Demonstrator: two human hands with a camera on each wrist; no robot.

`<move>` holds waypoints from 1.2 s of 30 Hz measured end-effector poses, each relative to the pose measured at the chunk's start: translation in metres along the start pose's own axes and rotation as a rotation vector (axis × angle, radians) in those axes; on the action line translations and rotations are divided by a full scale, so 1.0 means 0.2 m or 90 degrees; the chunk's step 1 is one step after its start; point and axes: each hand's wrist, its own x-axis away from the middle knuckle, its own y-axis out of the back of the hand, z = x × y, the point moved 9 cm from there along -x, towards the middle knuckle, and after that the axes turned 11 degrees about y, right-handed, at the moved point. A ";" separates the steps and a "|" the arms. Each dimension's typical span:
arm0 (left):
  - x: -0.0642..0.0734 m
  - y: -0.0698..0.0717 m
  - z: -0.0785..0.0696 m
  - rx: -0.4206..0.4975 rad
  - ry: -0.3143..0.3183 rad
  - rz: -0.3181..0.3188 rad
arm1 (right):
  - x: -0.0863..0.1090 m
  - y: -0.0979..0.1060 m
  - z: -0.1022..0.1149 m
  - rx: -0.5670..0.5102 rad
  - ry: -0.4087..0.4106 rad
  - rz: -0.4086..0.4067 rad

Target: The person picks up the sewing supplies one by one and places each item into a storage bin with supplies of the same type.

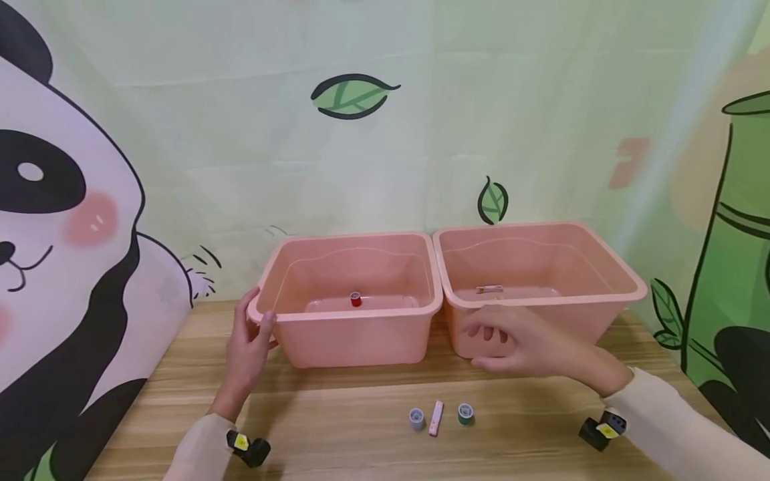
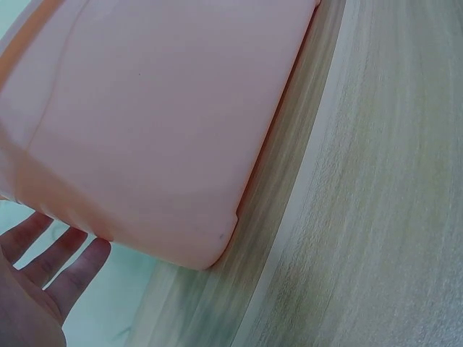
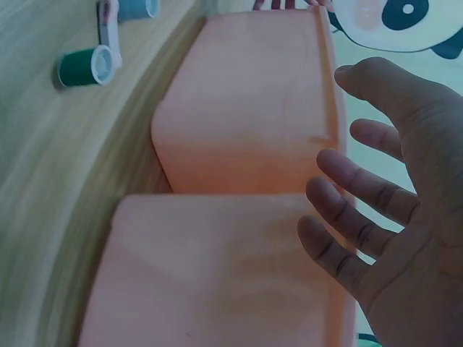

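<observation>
My left hand (image 1: 249, 341) holds the left corner of the left pink plastic tub (image 1: 355, 341), thumb at the front and fingers along the side; its fingers (image 2: 76, 271) also show against that wall in the left wrist view. Inside this tub lies a red thread spool (image 1: 355, 299). In front of the right pink tub (image 1: 601, 327) hovers my right hand (image 1: 517, 341), fingers loosely bent with nothing in them. A nail clipper (image 1: 490, 289) lies in that tub. Nearer me on the table are a pale blue spool (image 1: 416, 419), a pink-white nail clipper (image 1: 436, 419) and a green spool (image 1: 466, 414).
Both tubs stand side by side on a wood-grain table (image 1: 337, 414), their rims nearly touching. Behind them hangs a pale green cloth backdrop (image 1: 240, 133) printed with a panda and leaves.
</observation>
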 end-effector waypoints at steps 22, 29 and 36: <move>0.00 0.00 0.00 -0.001 0.002 0.003 | -0.04 -0.39 -0.02 -0.098 -0.036 0.067; 0.00 0.00 0.00 -0.003 0.005 0.006 | -0.05 -0.48 0.01 -0.107 -0.036 0.103; 0.00 0.00 0.01 0.005 0.009 0.010 | -0.04 -0.57 0.02 -0.079 -0.055 0.151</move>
